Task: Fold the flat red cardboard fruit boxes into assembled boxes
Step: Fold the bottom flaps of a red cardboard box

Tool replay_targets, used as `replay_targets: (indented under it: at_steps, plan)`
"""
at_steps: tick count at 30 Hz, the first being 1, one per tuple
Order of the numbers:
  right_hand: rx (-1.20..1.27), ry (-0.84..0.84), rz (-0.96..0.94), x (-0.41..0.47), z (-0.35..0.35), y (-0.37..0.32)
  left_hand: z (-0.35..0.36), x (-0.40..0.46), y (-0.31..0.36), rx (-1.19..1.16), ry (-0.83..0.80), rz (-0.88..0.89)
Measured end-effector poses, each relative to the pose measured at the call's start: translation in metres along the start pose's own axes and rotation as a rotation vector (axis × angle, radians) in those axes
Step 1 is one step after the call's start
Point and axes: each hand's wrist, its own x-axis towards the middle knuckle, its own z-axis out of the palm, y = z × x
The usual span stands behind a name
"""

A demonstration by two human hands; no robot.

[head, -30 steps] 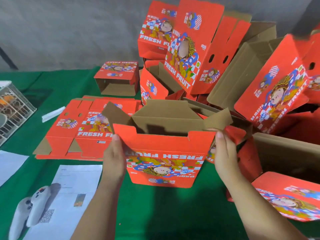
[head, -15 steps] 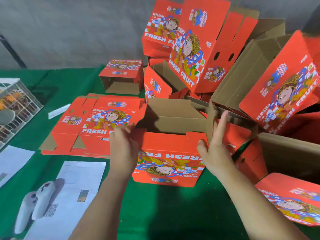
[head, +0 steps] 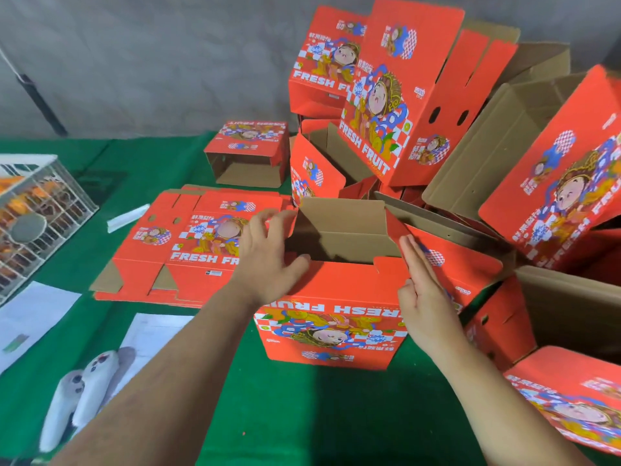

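Note:
A red fruit box [head: 331, 317] stands upside down on the green table, its open end up and its brown inside showing. My left hand [head: 267, 260] rests on its left top corner, fingers spread over the left side flap. Against the right side flap lies my right hand [head: 420, 290], flat with the fingers straight. A stack of flat red box blanks [head: 188, 243] lies to the left of the box. Behind and to the right, several assembled red boxes [head: 396, 105] are piled up.
A white wire crate [head: 37, 213] sits at the left edge. White paper sheets [head: 30, 317] and two white controllers [head: 80, 395] lie near the front left. One small assembled box [head: 248, 153] lies on its side at the back. More red boxes [head: 571, 398] crowd the right side.
Both hands left the front wall's top corners and went to the side flaps. The left and right flaps have swung from spread outward to upright against the box sides.

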Motion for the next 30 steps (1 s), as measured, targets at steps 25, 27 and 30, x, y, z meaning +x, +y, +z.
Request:
replay_targets:
  at_steps: [25,27,30]
  plan:
    - [0.070,-0.029,-0.022,-0.010,-0.010,0.000,0.009,0.002,-0.018,-0.353,0.116,-0.112]
    - [0.116,-0.044,0.012,-0.003,-0.015,-0.005,0.007,0.003,-0.017,-0.444,0.117,-0.121]
    - [0.200,0.022,0.157,0.004,-0.013,-0.015,0.014,-0.004,-0.015,-0.130,0.043,-0.046]
